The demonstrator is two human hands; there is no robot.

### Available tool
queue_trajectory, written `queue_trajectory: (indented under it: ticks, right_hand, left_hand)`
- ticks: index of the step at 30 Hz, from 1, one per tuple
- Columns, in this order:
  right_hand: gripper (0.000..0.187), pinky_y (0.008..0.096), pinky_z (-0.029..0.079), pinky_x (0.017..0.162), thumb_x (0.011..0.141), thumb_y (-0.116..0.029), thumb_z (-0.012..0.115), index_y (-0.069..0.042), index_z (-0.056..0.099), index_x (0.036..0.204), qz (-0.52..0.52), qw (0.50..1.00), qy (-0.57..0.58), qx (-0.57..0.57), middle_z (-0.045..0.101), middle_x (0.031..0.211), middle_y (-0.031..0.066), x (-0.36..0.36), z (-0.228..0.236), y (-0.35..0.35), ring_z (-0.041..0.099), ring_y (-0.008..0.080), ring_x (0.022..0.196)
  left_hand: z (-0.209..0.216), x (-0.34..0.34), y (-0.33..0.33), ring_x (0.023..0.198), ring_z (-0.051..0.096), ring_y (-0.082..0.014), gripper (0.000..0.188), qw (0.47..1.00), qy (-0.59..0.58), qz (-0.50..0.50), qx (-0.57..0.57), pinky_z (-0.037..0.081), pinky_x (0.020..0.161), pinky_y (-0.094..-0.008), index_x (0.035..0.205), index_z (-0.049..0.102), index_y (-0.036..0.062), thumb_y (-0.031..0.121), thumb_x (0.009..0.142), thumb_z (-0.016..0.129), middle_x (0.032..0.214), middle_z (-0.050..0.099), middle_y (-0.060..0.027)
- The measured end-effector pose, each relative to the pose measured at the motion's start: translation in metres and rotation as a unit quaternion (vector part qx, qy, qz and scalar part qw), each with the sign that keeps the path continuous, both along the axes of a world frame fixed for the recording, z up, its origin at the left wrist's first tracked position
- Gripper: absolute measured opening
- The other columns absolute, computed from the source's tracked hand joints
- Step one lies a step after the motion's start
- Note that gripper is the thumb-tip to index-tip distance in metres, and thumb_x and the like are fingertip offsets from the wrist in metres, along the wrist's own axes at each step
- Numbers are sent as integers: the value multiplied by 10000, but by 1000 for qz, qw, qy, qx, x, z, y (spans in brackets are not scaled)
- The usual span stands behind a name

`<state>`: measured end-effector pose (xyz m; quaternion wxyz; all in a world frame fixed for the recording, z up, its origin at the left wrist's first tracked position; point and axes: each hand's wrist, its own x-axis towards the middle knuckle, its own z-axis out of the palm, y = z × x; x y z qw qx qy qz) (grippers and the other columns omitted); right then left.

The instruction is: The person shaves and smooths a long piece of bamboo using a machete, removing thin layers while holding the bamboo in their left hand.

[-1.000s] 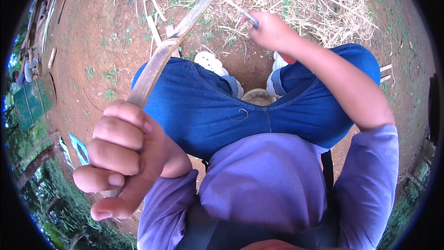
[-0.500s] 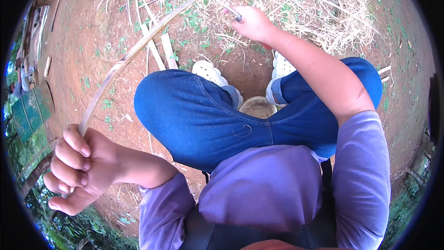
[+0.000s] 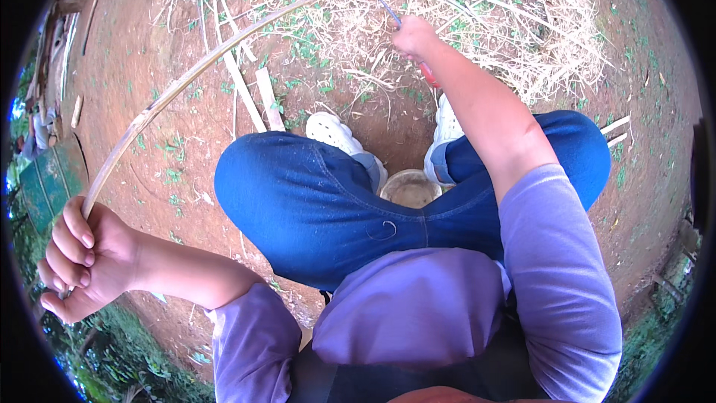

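Observation:
A long, pale wooden strip point(image 3: 179, 83), perhaps bamboo or cane, arches from the lower left up to the far middle. Its near end is gripped by my left hand point(image 3: 89, 257), fingers curled round it, out at the far left. My right hand point(image 3: 415, 37) reaches forward, closed on a knife whose red handle point(image 3: 428, 75) sticks out behind the fist. The thin dark blade point(image 3: 383, 4) points up and left, its tip at the strip's far end. Whether the blade cuts into the strip or only touches it, I cannot tell.
Pale shavings point(image 3: 522, 45) cover the ground ahead. Flat slats point(image 3: 268, 98) lie beyond my left knee. A round, pale, bowl-like thing point(image 3: 412, 172) sits between my white shoes point(image 3: 335, 138). At the left edge stands a green panel point(image 3: 56, 183).
My left hand has moved left and slightly away with the strip. My right hand has shifted a little right, the knife has turned, and its blade now meets the strip's far end.

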<state>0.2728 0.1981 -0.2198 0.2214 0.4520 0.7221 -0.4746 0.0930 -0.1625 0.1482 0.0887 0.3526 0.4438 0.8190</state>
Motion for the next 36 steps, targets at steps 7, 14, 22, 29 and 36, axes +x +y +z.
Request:
queue_trajectory:
  ticks: [7,14,22,29,36]
  right_hand:
    - [294,355,568,628,911,-128,613,4,687,1163,10,1000,9,7,713,853,173,3,-17,4,697,220,670]
    - [192,356,495,470,893,-109,599,69,627,959,36,998,-43,-16,600,650,113,11,14,55,594,191,530]
    - [780,291,507,515,748,-545,842,25,604,1224,66,975,205,60,605,750,57,33,177,50,566,136,566]
    - [1056,288,489,654,704,-579,864,-69,448,1530,1,903,414,115,603,777,15,43,277,-34,586,102,695]
    - [496,254,435,445,975,-360,698,-12,606,1316,-186,858,474,63,519,667,-24,52,258,-2,511,66,510]
  left_hand:
    - [13,-17,10,435,347,-73,313,1000,8,-27,-4,313,542,-265,573,572,192,377,800,681,469,481,111]
    - [22,-14,32,455,361,-62,312,999,18,-41,-13,322,584,-263,560,575,209,374,808,669,457,464,126]
    - [43,35,131,706,496,-109,316,955,184,-213,-89,419,735,-286,811,590,145,421,960,549,761,559,23]
    - [113,137,210,863,598,-128,433,862,377,-220,-258,489,793,-288,1087,595,34,460,1037,534,954,650,-65]
    - [124,166,216,1167,599,-248,607,804,536,-97,-238,469,1021,-388,1298,547,-9,539,1046,484,1266,622,-164]
